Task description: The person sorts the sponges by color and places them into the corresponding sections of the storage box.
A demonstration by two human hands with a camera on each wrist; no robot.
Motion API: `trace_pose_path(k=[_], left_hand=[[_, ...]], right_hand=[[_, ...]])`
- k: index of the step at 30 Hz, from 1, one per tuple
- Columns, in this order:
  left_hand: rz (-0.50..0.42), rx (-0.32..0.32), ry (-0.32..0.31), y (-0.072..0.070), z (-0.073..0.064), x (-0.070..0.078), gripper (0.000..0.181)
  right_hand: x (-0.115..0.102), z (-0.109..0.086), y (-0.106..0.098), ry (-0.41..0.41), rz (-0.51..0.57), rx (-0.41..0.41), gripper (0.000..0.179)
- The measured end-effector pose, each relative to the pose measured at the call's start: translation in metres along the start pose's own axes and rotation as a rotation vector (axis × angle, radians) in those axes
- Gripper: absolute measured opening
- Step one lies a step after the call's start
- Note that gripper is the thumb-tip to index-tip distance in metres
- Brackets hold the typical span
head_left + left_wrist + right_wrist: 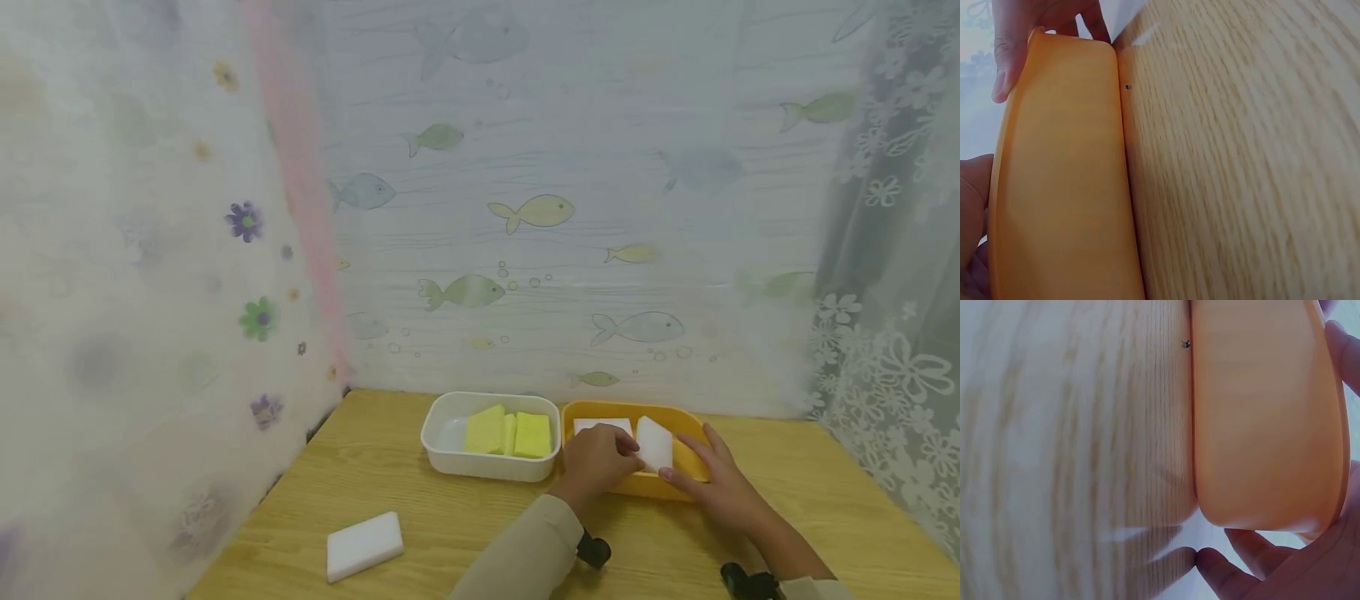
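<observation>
An orange container stands on the table with white sponge blocks inside. My left hand reaches over its near rim, fingers curled. Its thumb and fingertips pinch the lower left edge of a tilted white sponge; the contact is partly hidden. Another white sponge lies in the left part, partly behind this hand. At the container's right end is my right hand, fingers spread and loosely extended, thumb over the near rim by the sponge. In the right wrist view, fingers extend beneath the container's end.
A white container beside the orange one holds several yellow sponge pieces. A further white sponge block lies at the front left of the wooden table. Fish-printed sheeting hangs behind the table.
</observation>
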State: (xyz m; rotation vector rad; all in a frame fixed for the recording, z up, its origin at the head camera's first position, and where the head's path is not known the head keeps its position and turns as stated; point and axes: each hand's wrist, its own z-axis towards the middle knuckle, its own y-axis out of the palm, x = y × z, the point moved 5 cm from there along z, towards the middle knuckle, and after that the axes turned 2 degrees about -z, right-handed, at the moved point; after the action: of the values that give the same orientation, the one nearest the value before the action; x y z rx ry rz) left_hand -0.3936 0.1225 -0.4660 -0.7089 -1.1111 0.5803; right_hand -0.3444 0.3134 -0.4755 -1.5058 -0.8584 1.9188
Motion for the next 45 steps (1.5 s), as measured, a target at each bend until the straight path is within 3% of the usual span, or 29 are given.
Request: trace_pose_path(k=[18, 28, 39, 45], left_hand=[[0.132, -0.048, 0.049, -0.001, -0.003, 0.006, 0.009], [0.215, -0.107, 0.086, 0.002, -0.003, 0.009, 0.030], [0.191, -0.097, 0.130, 0.001, -0.005, 0.009, 0.028], [0.068, -0.110, 0.158, -0.005, -0.006, 0.007, 0.024]], right_hand=[[-0.001, 0.000, -0.002, -0.015, -0.003, 0.002, 0.083], [0.000, 0.001, -0.002, -0.011, 0.005, -0.007, 0.084], [0.001, 0.001, -0.001, -0.009, 0.015, -0.004, 0.083], [0.004, 0.000, 0.002, -0.007, 0.010, -0.014, 0.082]])
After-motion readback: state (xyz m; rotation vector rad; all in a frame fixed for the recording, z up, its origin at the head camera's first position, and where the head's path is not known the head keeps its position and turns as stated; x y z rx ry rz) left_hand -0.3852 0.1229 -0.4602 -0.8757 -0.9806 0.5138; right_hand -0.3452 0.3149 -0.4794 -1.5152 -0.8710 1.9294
